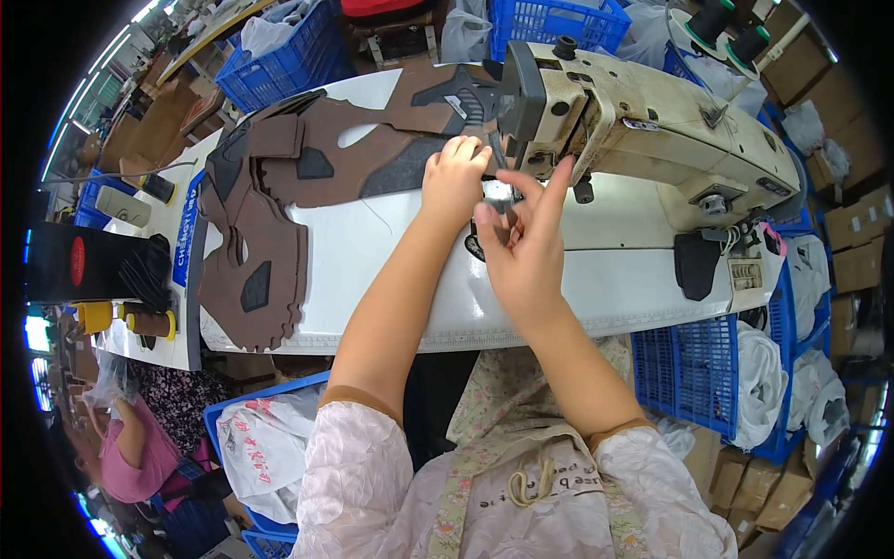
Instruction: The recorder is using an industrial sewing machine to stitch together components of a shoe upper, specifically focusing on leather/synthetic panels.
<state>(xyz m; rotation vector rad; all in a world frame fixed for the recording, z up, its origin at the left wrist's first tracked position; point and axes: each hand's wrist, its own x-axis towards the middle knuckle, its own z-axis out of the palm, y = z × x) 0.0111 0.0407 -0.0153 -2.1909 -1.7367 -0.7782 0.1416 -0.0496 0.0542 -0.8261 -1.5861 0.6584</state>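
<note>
A cream sewing machine (643,121) with worn, stained paint stands over the white table. My left hand (453,182) is beside its needle area, fingers bent and bunched at the right edge of the brown cut pieces (345,149); whatever they grip is hidden. Just to the right, below the machine head, my right hand (531,242) has its thumb and fingers apart, with no held thing visible. Dark grey patches (256,286) lie on the flat brown pieces, which have cut-out holes and notched edges. A small black piece (474,247) with a pale edge shows between my wrists.
Thread spools (712,20) stand behind the machine. A black pad (695,266) lies on the table's right part, and a ruler strip (466,337) follows its front edge. Blue crates (684,373) with white bags surround the table. A person in pink (140,452) is at lower left.
</note>
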